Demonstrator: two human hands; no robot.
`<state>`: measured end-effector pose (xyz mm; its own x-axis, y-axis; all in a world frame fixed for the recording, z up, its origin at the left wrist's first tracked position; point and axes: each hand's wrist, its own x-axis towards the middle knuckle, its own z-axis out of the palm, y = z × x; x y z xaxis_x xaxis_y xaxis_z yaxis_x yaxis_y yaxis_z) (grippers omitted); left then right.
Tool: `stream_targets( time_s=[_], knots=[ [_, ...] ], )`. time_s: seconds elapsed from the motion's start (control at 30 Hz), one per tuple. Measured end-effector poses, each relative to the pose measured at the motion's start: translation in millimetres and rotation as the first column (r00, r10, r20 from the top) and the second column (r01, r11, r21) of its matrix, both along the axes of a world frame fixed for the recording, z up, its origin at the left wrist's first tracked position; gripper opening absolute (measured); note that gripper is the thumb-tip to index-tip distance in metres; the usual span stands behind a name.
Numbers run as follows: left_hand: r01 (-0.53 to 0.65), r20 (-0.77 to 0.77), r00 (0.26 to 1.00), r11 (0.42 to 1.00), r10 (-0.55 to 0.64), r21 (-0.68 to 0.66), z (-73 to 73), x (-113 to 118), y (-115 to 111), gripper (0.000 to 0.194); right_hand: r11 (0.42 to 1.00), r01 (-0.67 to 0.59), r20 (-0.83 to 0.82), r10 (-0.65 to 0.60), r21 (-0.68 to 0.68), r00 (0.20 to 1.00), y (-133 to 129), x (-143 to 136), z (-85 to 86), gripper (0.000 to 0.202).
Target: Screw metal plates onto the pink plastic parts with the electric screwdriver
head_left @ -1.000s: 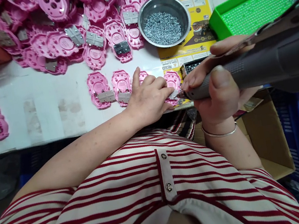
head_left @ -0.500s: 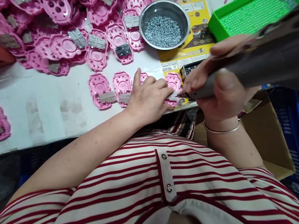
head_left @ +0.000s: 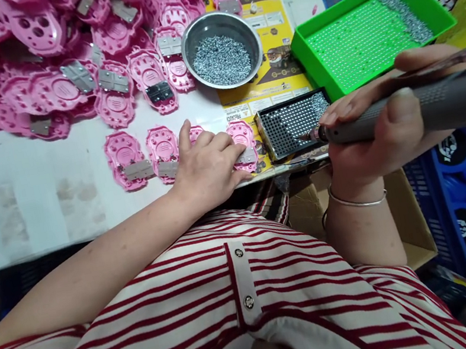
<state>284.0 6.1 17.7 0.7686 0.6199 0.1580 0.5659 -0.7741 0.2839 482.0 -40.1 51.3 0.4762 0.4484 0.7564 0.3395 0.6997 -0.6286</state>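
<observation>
My left hand (head_left: 208, 164) lies over the row of pink plastic casings, its thumb and index finger steadying the rightmost pink casing (head_left: 240, 134), which carries a grey metal plate. Another pink casing (head_left: 196, 133) is mostly hidden under this hand. To its left lie two more, a pink casing (head_left: 161, 143) and an outer pink casing (head_left: 123, 149), both with metal plates. Wrapped round a dark grey electric screwdriver (head_left: 363, 123) is my right hand (head_left: 386, 123). The screwdriver's tip points into a small black-rimmed tray with a perforated plate (head_left: 282, 125), where small screws are gathered at the right.
A metal bowl of screws (head_left: 255, 44) stands behind the casings. A green basket (head_left: 348, 85) with screws sits at the back right. Pink casings (head_left: 40, 28) are heaped at the back left. Below the table's right side are a cardboard box (head_left: 409, 227) and a blue crate (head_left: 441, 204).
My right hand has moved the screwdriver tip from the rightmost casing to the perforated tray. My left hand stays at the casings. The view has shifted to the right.
</observation>
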Motion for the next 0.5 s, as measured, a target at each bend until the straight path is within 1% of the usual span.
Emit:
stream_targets(
  time_s=[0.2,0.3,0.4,0.47,0.5],
  knots=[
    [0.008,-0.011,1.000,1.000,-0.008,0.019,-0.3,0,0,0.037,0.998,0.053,0.047,-0.054,0.022,0.997,5,7,-8.1,0.022],
    [0.015,-0.012,1.000,0.999,-0.015,0.029,-1.4,0,0,0.037,0.997,0.069,0.031,-0.070,0.047,0.997,6,8,-10.7,0.021],
    [0.037,-0.003,0.999,0.998,-0.037,0.045,-2.7,-3,0,0.044,0.998,0.063,0.008,-0.063,0.015,0.998,4,3,-7.2,0.019],
    [0.037,0.044,0.998,0.998,-0.039,0.054,-3.6,-5,1,0.055,0.999,0.046,-0.025,-0.046,-0.010,0.999,1,-2,-0.6,0.018],
    [0.030,0.087,0.996,0.998,-0.035,0.051,-4.0,-6,2,0.060,1.000,0.029,-0.048,-0.029,-0.001,0.998,-1,-4,3.8,0.018]
  ],
)
